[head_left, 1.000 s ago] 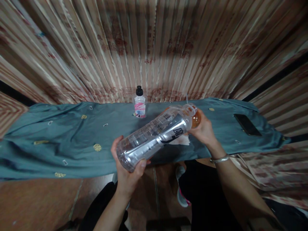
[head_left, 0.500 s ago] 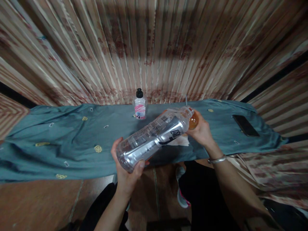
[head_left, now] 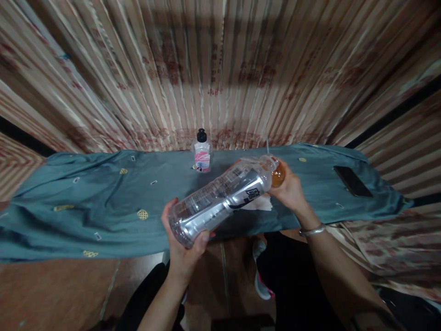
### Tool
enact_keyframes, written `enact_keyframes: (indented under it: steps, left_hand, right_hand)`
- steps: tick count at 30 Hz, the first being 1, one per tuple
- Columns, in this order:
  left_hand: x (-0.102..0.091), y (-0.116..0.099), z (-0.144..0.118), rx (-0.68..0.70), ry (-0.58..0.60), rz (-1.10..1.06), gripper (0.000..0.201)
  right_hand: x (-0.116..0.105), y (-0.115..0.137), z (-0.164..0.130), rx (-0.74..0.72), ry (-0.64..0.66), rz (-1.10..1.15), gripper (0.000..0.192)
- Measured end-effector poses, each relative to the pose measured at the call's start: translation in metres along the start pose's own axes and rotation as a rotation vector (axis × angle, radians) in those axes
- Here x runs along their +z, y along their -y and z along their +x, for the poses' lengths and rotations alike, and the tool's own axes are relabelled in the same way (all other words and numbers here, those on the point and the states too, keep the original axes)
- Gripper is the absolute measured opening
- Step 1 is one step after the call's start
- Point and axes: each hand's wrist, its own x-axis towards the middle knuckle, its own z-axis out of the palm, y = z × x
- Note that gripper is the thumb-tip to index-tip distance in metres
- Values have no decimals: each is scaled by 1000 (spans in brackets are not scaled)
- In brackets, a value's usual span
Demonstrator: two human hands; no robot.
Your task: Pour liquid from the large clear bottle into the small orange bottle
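My left hand is wrapped round the base of a large clear plastic bottle with a silver label. The bottle lies slanted in the air above the cloth, base at lower left and neck at upper right. My right hand grips a small clear container of amber liquid beside the bottle's neck. Part of this container is hidden behind the bottle and my fingers, so its full shape does not show. A thin pale stick rises behind the neck. Below the bottle, a white paper piece rests on the cloth.
A small clear bottle with a black cap and pink label stands near the table's back edge. At the right lies a black phone. Green patterned cloth covers the narrow table, and a pleated curtain hangs behind it.
Both hands keep their grip and the large bottle stays at nearly the same slant. The whole view has shifted slightly.
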Motion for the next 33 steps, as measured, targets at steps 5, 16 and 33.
enact_keyframes:
  steps: [5, 16, 33]
  left_hand:
    - [-13, 7, 5, 5, 94, 46, 91]
    - [-10, 4, 3, 1, 60, 44, 90]
    - [-24, 20, 7, 33, 159, 53, 89]
  right_hand:
    - [0, 2, 0, 14, -3, -9, 89]
    - [0, 3, 0, -31, -4, -60, 89]
    - [1, 10, 1, 28, 7, -56, 90]
